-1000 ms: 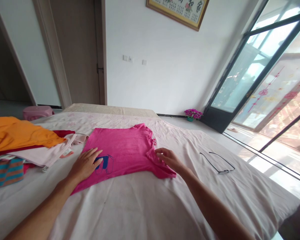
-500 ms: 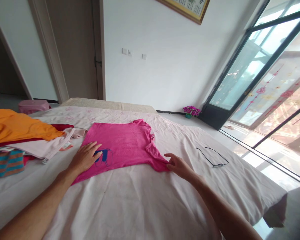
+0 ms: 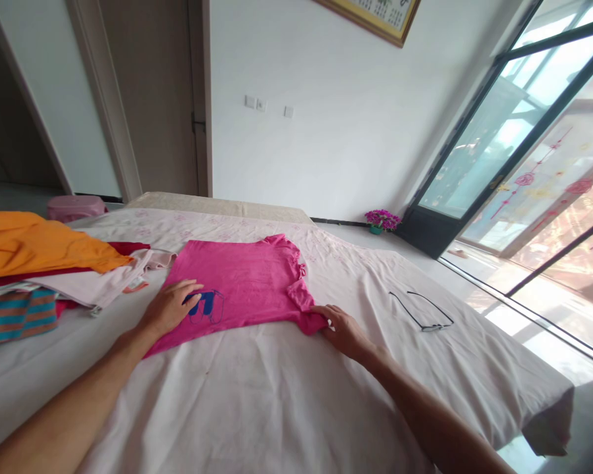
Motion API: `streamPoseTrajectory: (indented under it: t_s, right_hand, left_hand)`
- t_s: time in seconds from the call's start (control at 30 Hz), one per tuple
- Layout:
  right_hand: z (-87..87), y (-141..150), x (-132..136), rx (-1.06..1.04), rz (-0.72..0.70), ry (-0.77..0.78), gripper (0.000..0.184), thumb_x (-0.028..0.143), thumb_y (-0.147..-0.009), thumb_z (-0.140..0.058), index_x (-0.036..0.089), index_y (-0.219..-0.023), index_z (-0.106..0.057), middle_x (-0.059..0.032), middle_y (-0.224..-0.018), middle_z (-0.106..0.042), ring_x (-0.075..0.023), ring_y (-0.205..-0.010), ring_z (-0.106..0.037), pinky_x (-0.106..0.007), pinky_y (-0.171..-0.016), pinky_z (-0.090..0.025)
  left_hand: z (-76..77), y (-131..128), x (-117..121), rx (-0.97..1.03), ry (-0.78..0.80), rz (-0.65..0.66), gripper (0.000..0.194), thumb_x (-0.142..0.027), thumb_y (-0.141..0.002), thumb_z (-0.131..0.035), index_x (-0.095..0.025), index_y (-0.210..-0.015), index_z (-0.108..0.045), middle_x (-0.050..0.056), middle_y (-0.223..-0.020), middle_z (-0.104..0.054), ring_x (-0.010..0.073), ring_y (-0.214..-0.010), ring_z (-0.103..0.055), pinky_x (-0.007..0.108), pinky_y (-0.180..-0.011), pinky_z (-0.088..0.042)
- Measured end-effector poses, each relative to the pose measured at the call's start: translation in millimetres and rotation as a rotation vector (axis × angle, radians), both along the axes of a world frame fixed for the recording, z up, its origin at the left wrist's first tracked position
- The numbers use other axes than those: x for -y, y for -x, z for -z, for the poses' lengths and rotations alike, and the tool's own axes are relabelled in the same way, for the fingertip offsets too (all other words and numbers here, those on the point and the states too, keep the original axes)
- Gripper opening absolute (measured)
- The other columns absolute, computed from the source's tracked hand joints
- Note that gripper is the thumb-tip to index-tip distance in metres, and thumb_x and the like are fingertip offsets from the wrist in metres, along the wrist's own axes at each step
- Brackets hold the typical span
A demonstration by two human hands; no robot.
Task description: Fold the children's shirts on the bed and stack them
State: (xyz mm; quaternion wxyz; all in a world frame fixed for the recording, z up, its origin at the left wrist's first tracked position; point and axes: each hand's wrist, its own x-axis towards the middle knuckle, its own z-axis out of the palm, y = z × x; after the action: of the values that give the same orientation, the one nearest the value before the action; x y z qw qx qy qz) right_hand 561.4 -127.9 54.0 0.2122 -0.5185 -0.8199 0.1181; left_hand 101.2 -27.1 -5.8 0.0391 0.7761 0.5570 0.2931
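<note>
A pink T-shirt (image 3: 247, 276) with a dark blue print lies spread on the pale sheet of the bed (image 3: 257, 401), its collar side to the right. My left hand (image 3: 170, 306) rests flat on the shirt's left part beside the print, fingers stretched out. At the near right corner, my right hand (image 3: 338, 329) pinches the edge of the sleeve between thumb and fingers. The sleeve is bunched there, with small folds running toward the collar.
On the left lies a pile of clothes with an orange garment (image 3: 39, 243) on top and a striped one (image 3: 20, 316) below. Glasses (image 3: 427, 316) lie on the sheet to the right. Beyond the bed are a pink stool (image 3: 76, 207) and purple flowers (image 3: 382, 219).
My right hand has moved a little left, bringing the sleeve's edge inward toward the shirt. My left hand stays flat on the shirt. The camera view has shifted slightly.
</note>
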Motion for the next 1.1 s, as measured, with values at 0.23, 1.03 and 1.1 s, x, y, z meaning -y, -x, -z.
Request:
streamPoseTrajectory:
  t_s: [0.23,1.03,1.1]
  right_hand:
    - [-22.6,-10,-4,0.102,-0.078,-0.088,0.052,0.003,-0.080,-0.047,0.027,-0.121,-0.068,-0.0061,-0.094,-0.066,-0.0189,-0.089,-0.059,-0.030,-0.080,-0.046]
    - [-56.7,7,-121,-0.641,0.047,0.695,0.021,0.027,-0.077,-0.056,0.014,-0.089,-0.067,0.0000,-0.061,-0.061,-0.0105,-0.047,-0.052,-0.021,-0.043,-0.040]
    - [-55.9,13,-145,-0.717,0.107,0.658,0.018,0.023,-0.077,-0.055,0.013,-0.087,-0.067,0.0010,-0.057,-0.058,-0.0099,-0.044,-0.049,-0.021,-0.042,-0.039]
  left_hand:
    - [-54.4,-3,62,-0.047,0.189,0.190,0.028,-0.048,-0.087,-0.049,-0.025,-0.092,-0.065,0.001,-0.094,-0.068,0.0180,-0.088,-0.064,0.026,-0.080,-0.047]
    - [-35.6,58,64,0.036,0.291,0.043,0.020,-0.041,-0.085,-0.051,-0.026,-0.091,-0.063,0.001,-0.091,-0.070,0.0204,-0.087,-0.063,0.029,-0.080,-0.049]
    - [-44.2,59,37,0.173,0.349,-0.021,0.028,-0.047,-0.086,-0.049,-0.024,-0.097,-0.061,0.001,-0.093,-0.070,0.0208,-0.087,-0.063,0.031,-0.080,-0.050]
